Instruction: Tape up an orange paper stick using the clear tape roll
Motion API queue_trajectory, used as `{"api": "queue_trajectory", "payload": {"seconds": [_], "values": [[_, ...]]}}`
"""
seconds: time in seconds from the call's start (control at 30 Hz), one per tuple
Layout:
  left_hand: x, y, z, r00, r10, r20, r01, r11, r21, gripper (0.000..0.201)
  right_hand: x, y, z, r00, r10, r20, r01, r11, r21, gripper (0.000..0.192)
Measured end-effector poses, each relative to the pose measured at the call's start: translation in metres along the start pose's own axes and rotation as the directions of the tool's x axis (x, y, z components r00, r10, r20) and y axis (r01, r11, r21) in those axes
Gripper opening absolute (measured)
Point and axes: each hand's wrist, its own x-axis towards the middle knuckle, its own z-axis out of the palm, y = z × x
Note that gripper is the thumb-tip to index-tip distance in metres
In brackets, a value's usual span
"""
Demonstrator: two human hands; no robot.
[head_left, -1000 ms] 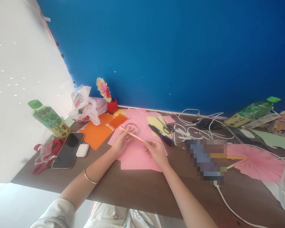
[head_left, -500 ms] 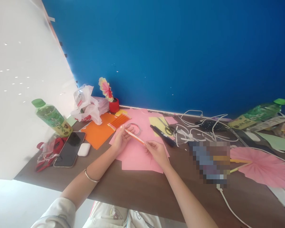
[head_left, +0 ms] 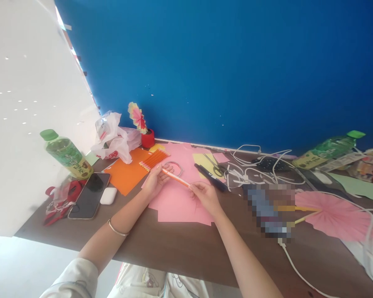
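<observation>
Folded paper strip (head_left: 175, 177), orange and white, held level just above the pink paper (head_left: 177, 198) on the worktop (head_left: 186, 244), stretched between both hands, most likely to keep its pleats pressed flat and tight. Left hand (head_left: 155, 181) curled loosely about the far end, fingers half closed with the thumb on top; right hand (head_left: 204, 194) pinched shut on the near end. Farther out: a stack of like orange strips (head_left: 153, 159) on orange paper (head_left: 127, 174), tape ring (head_left: 174, 165), scissors (head_left: 216, 167), phone (head_left: 89, 194), bottle (head_left: 66, 154).
</observation>
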Motion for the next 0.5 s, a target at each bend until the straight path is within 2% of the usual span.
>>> {"api": "queue_trajectory", "payload": {"seconds": [0.17, 0.37, 0.5], "values": [[0.001, 0.0, 0.0, 1.0, 0.007, 0.026, -0.006, 0.999, -0.036, 0.027, 0.005, 0.006, 0.0, 0.998, -0.06, -0.036, 0.059, 0.998, -0.004, 0.03], [-0.001, 0.001, 0.001, 1.0, -0.007, 0.026, 0.009, 0.998, -0.067, 0.03, 0.005, 0.013, 0.0, 0.996, -0.082, -0.038, 0.083, 0.997, 0.009, 0.032], [0.0, 0.0, 0.002, 1.0, -0.003, 0.012, 0.004, 0.998, -0.064, 0.031, 0.005, 0.015, 0.002, 0.992, -0.1, -0.081, 0.102, 0.994, 0.026, 0.03]]}}
